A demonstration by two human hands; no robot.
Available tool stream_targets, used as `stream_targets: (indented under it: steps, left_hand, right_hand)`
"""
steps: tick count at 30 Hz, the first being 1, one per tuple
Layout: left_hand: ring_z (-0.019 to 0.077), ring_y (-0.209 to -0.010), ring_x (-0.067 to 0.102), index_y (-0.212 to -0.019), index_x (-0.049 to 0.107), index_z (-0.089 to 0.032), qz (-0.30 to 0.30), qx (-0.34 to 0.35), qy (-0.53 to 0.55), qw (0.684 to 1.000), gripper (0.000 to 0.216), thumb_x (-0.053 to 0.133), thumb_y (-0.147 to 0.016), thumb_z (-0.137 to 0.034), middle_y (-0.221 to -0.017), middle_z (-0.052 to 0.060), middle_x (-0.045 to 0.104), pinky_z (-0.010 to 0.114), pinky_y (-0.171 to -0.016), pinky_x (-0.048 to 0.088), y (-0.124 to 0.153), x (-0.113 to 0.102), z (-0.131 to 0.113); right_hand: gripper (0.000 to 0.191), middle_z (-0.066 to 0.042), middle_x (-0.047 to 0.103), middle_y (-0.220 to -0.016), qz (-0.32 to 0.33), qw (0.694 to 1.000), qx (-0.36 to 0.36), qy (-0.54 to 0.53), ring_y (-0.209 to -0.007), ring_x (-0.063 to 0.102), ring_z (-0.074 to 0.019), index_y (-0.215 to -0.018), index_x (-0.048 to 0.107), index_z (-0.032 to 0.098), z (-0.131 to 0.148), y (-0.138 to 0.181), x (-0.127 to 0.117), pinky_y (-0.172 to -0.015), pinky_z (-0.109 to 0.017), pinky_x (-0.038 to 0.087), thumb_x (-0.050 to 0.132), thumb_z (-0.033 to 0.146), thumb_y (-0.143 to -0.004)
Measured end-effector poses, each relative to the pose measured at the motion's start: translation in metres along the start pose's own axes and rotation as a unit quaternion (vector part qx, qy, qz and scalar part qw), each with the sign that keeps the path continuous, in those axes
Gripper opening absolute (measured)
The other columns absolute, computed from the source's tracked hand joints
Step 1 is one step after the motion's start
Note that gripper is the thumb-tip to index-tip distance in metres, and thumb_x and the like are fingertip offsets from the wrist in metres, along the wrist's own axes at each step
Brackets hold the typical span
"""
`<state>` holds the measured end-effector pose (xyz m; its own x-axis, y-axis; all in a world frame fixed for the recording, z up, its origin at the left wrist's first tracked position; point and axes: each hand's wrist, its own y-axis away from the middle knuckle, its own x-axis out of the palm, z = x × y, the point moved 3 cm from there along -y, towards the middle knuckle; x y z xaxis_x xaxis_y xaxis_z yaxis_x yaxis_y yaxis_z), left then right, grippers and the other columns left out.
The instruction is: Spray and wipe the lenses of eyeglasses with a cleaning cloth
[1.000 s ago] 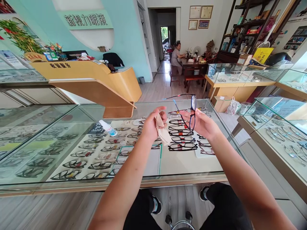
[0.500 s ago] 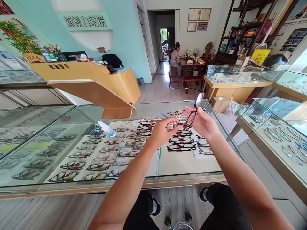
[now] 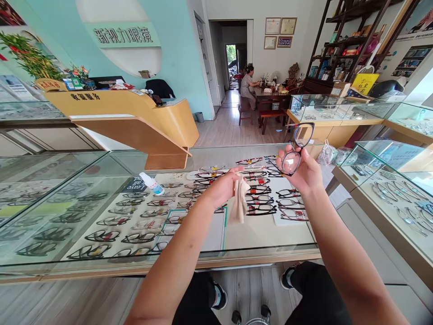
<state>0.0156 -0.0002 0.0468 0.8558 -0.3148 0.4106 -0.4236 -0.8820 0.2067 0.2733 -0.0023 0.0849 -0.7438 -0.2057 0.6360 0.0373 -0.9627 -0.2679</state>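
Note:
My right hand point(image 3: 306, 174) holds a pair of dark blue-rimmed eyeglasses point(image 3: 300, 155) above the glass display counter, tilted so one lens stands over the other. A beige cloth point(image 3: 240, 201) hangs down from the fingers of my left hand point(image 3: 221, 187), apart from the glasses. Beneath my hands, rows of spectacle frames point(image 3: 260, 199) lie on the counter. A small white spray bottle point(image 3: 151, 183) with a blue label leans to the left of my left hand.
The glass counter point(image 3: 270, 246) runs across in front of me. More display cases point(image 3: 399, 180) stand to the right. A wooden reception desk point(image 3: 169, 122) is beyond the counter at left. Farther back, a person point(image 3: 248, 85) sits at a dark table.
My right hand has moved right with the eyeglasses and turned them so the lenses face me more. My left hand has drawn slightly left, and the cloth now hangs loose below it.

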Motion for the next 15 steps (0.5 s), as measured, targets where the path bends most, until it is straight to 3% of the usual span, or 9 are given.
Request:
stream_targets:
  steps: [3, 6, 11, 15]
  left_hand:
    - [0.0271, -0.115, 0.071, -0.13, 0.067, -0.023, -0.055, 0.068, -0.071, 0.994, 0.054, 0.078, -0.08, -0.036, -0.116, 0.011, 0.075, 0.036, -0.097, 0.054, -0.009, -0.012, 0.003]
    - [0.0298, -0.146, 0.056, -0.129, 0.07, -0.025, -0.173, 0.183, -0.18, 0.951, 0.044, 0.077, -0.087, -0.038, -0.145, 0.012, 0.068, 0.04, -0.117, 0.044, -0.015, -0.03, -0.005]
    - [0.0282, -0.149, 0.053, -0.132, 0.063, -0.023, -0.352, 0.389, -0.292, 0.8, 0.04, 0.071, -0.093, -0.026, -0.15, 0.012, 0.064, 0.043, -0.129, 0.035, 0.004, -0.044, -0.024]
    - [0.0261, -0.148, 0.053, -0.139, 0.058, -0.023, -0.447, 0.461, -0.321, 0.696, 0.044, 0.067, -0.097, -0.022, -0.149, 0.012, 0.061, 0.04, -0.128, 0.036, 0.04, -0.054, -0.036]
  right_hand:
    - [0.04, 0.002, 0.077, -0.102, -0.001, 1.0, 0.009, -0.004, -0.102, 0.071, -0.0216, -0.084, 0.07, 0.032, -0.004, 0.0, 0.004, -0.093, -0.039, 0.062, 0.102, 0.049, -0.066]
    - [0.042, 0.002, 0.076, -0.099, 0.004, 1.0, 0.004, 0.019, -0.099, 0.071, -0.0207, -0.087, 0.069, 0.032, -0.008, 0.0, 0.005, -0.089, -0.037, 0.062, 0.101, 0.052, -0.068]
    - [0.04, -0.001, 0.078, -0.103, 0.013, 0.994, -0.031, 0.108, -0.093, 0.072, -0.0188, -0.085, 0.066, 0.029, -0.013, -0.004, -0.003, -0.085, -0.036, 0.061, 0.099, 0.049, -0.074]
    - [0.037, -0.003, 0.078, -0.103, 0.014, 0.99, -0.058, 0.125, -0.088, 0.073, -0.0165, -0.082, 0.067, 0.027, -0.017, -0.012, -0.012, -0.084, -0.032, 0.062, 0.099, 0.046, -0.076]
